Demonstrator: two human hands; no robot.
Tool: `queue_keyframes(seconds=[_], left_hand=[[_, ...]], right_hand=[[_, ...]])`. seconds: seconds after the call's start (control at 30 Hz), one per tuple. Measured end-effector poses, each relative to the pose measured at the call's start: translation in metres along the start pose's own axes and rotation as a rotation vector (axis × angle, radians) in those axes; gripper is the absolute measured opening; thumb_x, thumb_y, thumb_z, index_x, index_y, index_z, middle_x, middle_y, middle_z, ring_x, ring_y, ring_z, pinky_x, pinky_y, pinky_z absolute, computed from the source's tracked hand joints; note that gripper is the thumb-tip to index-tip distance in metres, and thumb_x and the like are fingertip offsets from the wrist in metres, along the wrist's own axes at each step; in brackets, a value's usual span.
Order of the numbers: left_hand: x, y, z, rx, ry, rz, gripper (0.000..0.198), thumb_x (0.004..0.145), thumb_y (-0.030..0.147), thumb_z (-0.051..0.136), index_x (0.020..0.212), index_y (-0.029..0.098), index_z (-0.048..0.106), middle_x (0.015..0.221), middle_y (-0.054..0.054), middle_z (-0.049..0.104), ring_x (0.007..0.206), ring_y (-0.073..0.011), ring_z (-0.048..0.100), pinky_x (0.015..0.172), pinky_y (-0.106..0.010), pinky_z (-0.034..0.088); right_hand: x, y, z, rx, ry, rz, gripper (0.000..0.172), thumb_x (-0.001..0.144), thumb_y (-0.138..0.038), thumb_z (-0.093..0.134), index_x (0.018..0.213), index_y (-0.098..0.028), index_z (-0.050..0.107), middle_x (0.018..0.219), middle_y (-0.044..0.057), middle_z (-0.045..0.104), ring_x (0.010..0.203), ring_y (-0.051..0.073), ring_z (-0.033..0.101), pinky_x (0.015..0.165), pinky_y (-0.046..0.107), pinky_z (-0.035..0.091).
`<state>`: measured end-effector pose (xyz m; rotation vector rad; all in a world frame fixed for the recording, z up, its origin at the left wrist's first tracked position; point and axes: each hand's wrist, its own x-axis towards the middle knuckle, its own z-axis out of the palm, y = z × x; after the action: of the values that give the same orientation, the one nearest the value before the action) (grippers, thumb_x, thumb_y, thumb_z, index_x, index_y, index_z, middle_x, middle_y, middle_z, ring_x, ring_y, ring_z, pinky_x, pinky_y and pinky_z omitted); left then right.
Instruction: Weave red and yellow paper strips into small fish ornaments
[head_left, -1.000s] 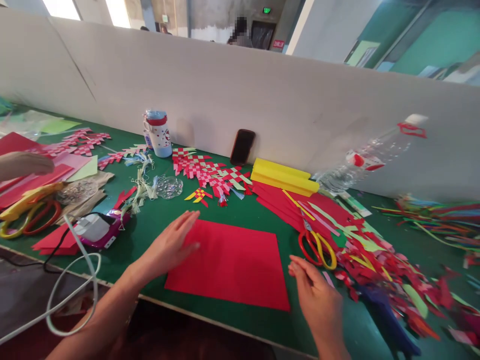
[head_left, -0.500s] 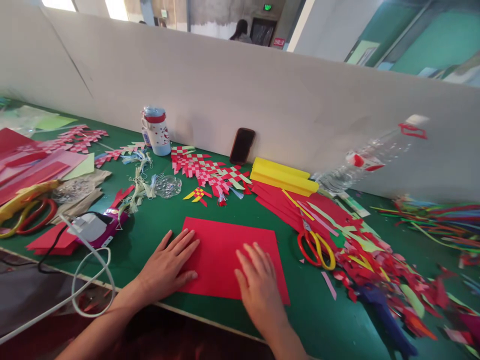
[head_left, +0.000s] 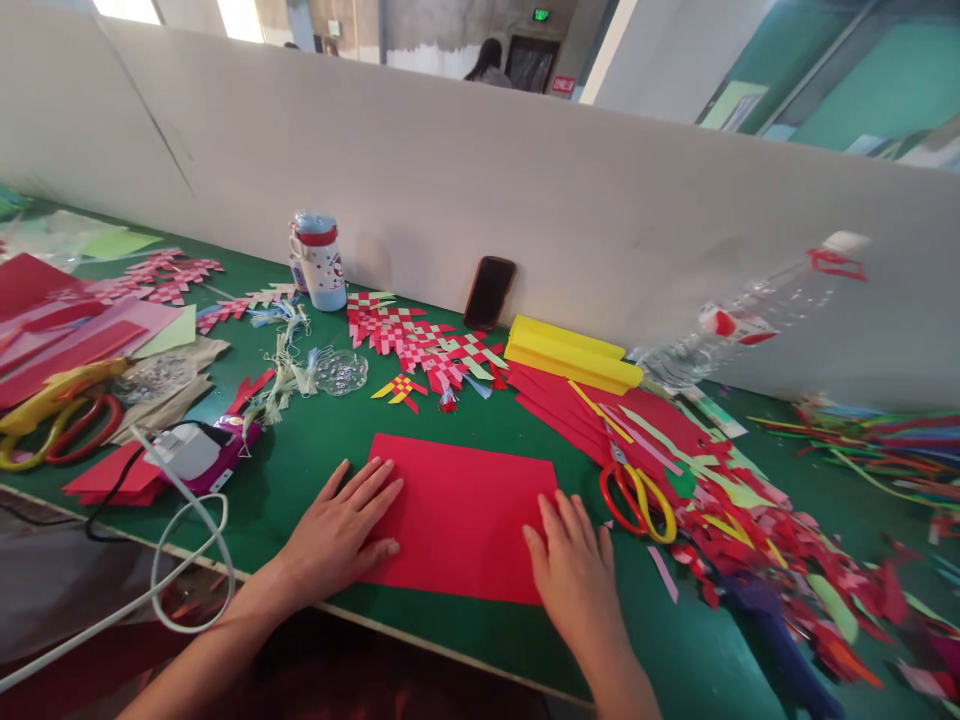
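Note:
A sheet of red paper [head_left: 461, 515] lies flat on the green table in front of me. My left hand [head_left: 345, 525] rests on its left edge, palm down with the fingers stretched out. Over the right edge lies my right hand [head_left: 574, 550], its fingers extended and slightly apart. To the right of that hand are scissors [head_left: 637, 495] with red and yellow handles. Just beyond the sheet sits a small woven yellow-and-red paper fish [head_left: 400, 390].
Woven red-and-white paper pieces [head_left: 412, 335] lie farther back, beside a cup [head_left: 322, 265] and a phone [head_left: 489, 292]. Paper scraps [head_left: 795, 560] and a tilted plastic bottle [head_left: 739, 325] are on the right. A white cable [head_left: 191, 500] loops at the left table edge.
My right hand has slid rightward across the red paper to its right edge. My left hand stays on the left edge.

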<state>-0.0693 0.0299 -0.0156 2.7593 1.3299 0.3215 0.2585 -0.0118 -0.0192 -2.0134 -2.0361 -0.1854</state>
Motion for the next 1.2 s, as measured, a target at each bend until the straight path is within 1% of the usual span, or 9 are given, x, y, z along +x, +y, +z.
queue_keyframes(seconds=[0.1, 0.23, 0.4, 0.5, 0.67, 0.8, 0.93, 1.13, 1.2], left_hand=[[0.003, 0.002, -0.002, -0.022, -0.029, -0.018, 0.062, 0.095, 0.058, 0.040, 0.147, 0.024, 0.040, 0.154, -0.011, 0.038, 0.143, -0.0287, 0.032, 0.119, -0.051, 0.016], [0.005, 0.008, -0.009, -0.033, -0.058, -0.031, 0.062, 0.096, 0.055, 0.042, 0.149, 0.024, 0.036, 0.155, -0.012, 0.035, 0.144, -0.0307, 0.031, 0.117, -0.055, 0.017], [-0.006, 0.014, -0.017, -0.110, -0.188, 0.052, 0.086, 0.085, 0.071, 0.046, 0.154, 0.028, 0.018, 0.159, -0.011, 0.027, 0.146, -0.0329, 0.024, 0.117, -0.059, 0.012], [-0.015, 0.017, -0.024, -0.131, -0.295, 0.039, 0.095, 0.080, 0.073, 0.052, 0.155, 0.029, 0.011, 0.160, -0.011, 0.018, 0.148, -0.0339, 0.019, 0.116, -0.064, 0.007], [-0.027, 0.021, -0.030, -0.129, -0.370, 0.006, 0.104, 0.073, 0.059, 0.069, 0.154, 0.030, 0.010, 0.161, -0.012, 0.014, 0.148, -0.0357, 0.018, 0.114, -0.068, 0.006], [-0.043, 0.018, -0.020, -0.117, -0.258, 0.019, 0.090, 0.079, 0.044, 0.070, 0.153, 0.034, 0.020, 0.159, -0.010, 0.025, 0.146, -0.0348, 0.024, 0.114, -0.068, 0.006], [-0.060, 0.010, -0.013, -0.123, -0.115, 0.083, 0.065, 0.085, 0.027, 0.062, 0.145, 0.038, 0.039, 0.148, -0.005, 0.048, 0.141, -0.0290, 0.038, 0.118, -0.059, 0.011], [-0.063, 0.010, -0.028, -0.142, 0.004, 0.104, 0.053, 0.084, 0.011, 0.048, 0.132, 0.033, 0.056, 0.134, -0.002, 0.063, 0.127, -0.0208, 0.056, 0.116, -0.044, 0.032], [-0.058, 0.016, -0.031, -0.149, 0.054, 0.084, 0.047, 0.085, 0.011, 0.046, 0.126, 0.030, 0.060, 0.128, -0.003, 0.066, 0.122, -0.0197, 0.060, 0.112, -0.041, 0.038]], right_hand=[[-0.001, 0.000, -0.003, 0.050, 0.037, -0.012, 0.046, 0.097, -0.038, 0.037, 0.130, -0.015, 0.058, 0.142, 0.019, 0.053, 0.138, 0.036, 0.040, 0.103, 0.062, 0.038], [-0.006, -0.030, -0.009, 0.121, 0.007, -0.140, 0.043, 0.098, -0.034, 0.038, 0.133, -0.017, 0.056, 0.145, 0.016, 0.050, 0.139, 0.034, 0.039, 0.104, 0.058, 0.040], [-0.020, -0.051, -0.008, 0.082, -0.093, -0.359, 0.046, 0.095, -0.039, 0.047, 0.139, -0.029, 0.050, 0.148, 0.005, 0.049, 0.137, 0.031, 0.043, 0.108, 0.054, 0.040], [-0.024, -0.026, -0.006, 0.037, -0.069, -0.304, 0.046, 0.094, -0.045, 0.048, 0.139, -0.034, 0.050, 0.144, 0.004, 0.054, 0.131, 0.031, 0.050, 0.106, 0.054, 0.041], [-0.025, 0.042, -0.016, -0.045, 0.127, -0.050, 0.046, 0.098, -0.043, 0.035, 0.125, -0.014, 0.059, 0.126, 0.022, 0.063, 0.119, 0.037, 0.058, 0.096, 0.058, 0.045], [-0.030, 0.047, -0.031, 0.079, 0.222, -0.025, 0.042, 0.097, -0.046, 0.040, 0.120, -0.017, 0.059, 0.110, 0.016, 0.066, 0.105, 0.029, 0.063, 0.097, 0.053, 0.048], [-0.034, 0.020, -0.031, 0.265, 0.093, -0.141, 0.037, 0.096, -0.036, 0.047, 0.130, -0.022, 0.054, 0.127, 0.012, 0.061, 0.124, 0.027, 0.054, 0.099, 0.044, 0.050], [-0.029, 0.007, -0.038, 0.283, 0.137, -0.056, 0.040, 0.097, -0.036, 0.043, 0.130, -0.017, 0.055, 0.130, 0.016, 0.060, 0.128, 0.029, 0.051, 0.101, 0.049, 0.049], [-0.029, -0.010, -0.049, 0.292, 0.055, -0.161, 0.048, 0.094, -0.039, 0.049, 0.137, -0.017, 0.051, 0.136, 0.015, 0.058, 0.130, 0.028, 0.050, 0.103, 0.048, 0.048]])
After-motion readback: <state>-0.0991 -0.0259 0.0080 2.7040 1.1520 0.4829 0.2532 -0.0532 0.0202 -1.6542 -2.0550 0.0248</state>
